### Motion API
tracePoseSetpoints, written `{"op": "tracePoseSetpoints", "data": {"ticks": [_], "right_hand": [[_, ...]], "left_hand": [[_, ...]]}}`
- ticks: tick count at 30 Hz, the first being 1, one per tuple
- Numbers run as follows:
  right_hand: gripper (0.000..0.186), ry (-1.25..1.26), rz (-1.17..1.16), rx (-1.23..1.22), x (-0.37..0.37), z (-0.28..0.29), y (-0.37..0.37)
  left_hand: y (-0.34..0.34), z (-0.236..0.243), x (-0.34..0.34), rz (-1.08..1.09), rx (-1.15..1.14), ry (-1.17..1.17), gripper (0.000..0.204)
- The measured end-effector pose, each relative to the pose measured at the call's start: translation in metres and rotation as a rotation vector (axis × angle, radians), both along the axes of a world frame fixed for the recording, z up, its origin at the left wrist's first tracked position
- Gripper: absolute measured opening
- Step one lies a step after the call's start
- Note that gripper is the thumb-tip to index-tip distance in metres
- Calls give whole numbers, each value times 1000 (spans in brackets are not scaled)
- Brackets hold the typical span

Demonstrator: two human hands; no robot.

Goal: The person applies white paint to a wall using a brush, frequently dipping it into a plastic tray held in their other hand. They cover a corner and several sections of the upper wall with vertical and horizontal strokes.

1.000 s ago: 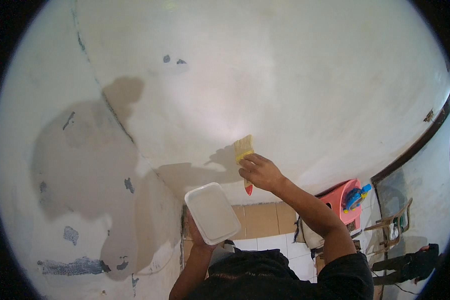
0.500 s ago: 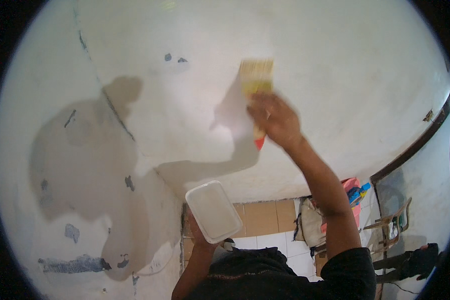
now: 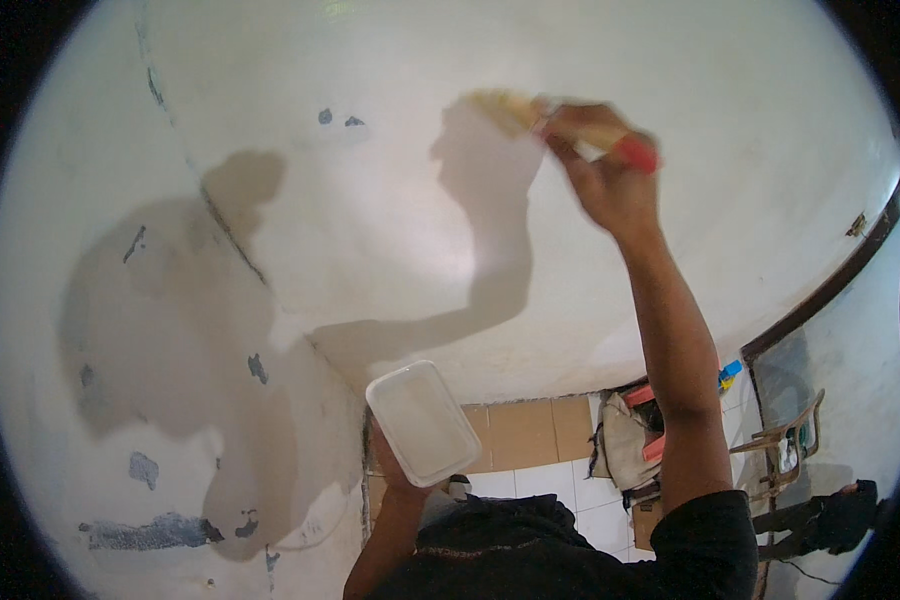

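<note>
My right hand [image 3: 605, 165] is closed round the handle of a wide paintbrush [image 3: 510, 110] with pale bristles and a red handle end. The brush lies slanted, its bristles at the whitish wall [image 3: 390, 200]; motion blurs the tip, so I cannot tell whether it presses on the wall. Low and near my body, my left hand [image 3: 395, 465] holds a white rectangular plastic tub [image 3: 425, 425] from beneath and the side. A pale layer shows inside the tub. Most of the left fingers are hidden behind it.
Dark bare patches [image 3: 150, 530] mark the left wall, and a crack runs down the corner. Flattened cardboard [image 3: 520, 435] lies on white floor tiles [image 3: 545, 483] along the wall. To the right are a beige sack [image 3: 625, 440], a chair [image 3: 795, 440] and a person in dark clothes [image 3: 840, 520].
My right hand has moved up and to the right. The brush has turned from nearly upright to slanted, bristles toward the left. The left hand and tub have barely shifted.
</note>
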State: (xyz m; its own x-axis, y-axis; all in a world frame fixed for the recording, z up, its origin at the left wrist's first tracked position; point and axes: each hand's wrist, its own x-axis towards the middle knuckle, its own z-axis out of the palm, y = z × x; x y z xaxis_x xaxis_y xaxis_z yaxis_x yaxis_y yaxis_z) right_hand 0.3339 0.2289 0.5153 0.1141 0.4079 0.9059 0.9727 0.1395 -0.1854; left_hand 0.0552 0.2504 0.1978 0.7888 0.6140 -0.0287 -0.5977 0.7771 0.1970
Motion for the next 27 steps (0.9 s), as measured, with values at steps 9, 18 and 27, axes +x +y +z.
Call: {"op": "tracePoseSetpoints", "data": {"ticks": [9,18,27], "right_hand": [[20,98,-122,126,6,-168,-4],[14,-61,-106,-160,19,-97,-8],[24,-688,-323,-86,-3,-94,4]], "left_hand": [[-6,12,15,-10,-57,21,64],[5,-2,6,-14,-12,-25,64],[0,-7,9,1,-22,50,66]]}}
